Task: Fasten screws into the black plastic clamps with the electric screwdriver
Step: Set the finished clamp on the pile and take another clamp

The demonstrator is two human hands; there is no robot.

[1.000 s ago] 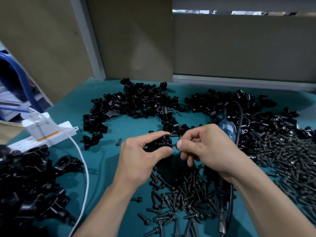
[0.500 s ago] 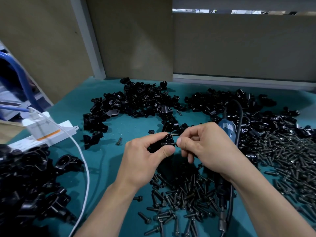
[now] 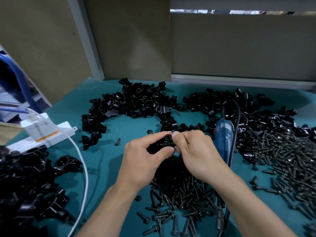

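Teal bench top [image 3: 119, 130], backed by board walls. Loose black clamps lie heaped across the far side [image 3: 136, 100], with more at the near left [image 3: 25, 177]. Screws spread in a wide drift on the right [image 3: 282, 154] and in a smaller patch under the wrists [image 3: 179, 194].

Electric screwdriver [image 3: 224, 135] lies flat on the bench. Its long axis runs far to near: cord end away, blue body just right of the knuckles, dark shaft passing under the right forearm, bit end toward the person. It is free; no hand is on it.

Left hand [image 3: 145, 159], fingers and thumb curled, grips one clamp [image 3: 163, 144] held above the bench at centre. Right hand [image 3: 196, 151] pinches a screw [image 3: 172, 144] at the clamp's right side; fingertips hide most of it.

Judgement: the screw is being started by hand. The driver comes next, and the right hand is nearer, so it should grasp the body and bring the bit in from the right, along the screw's axis.
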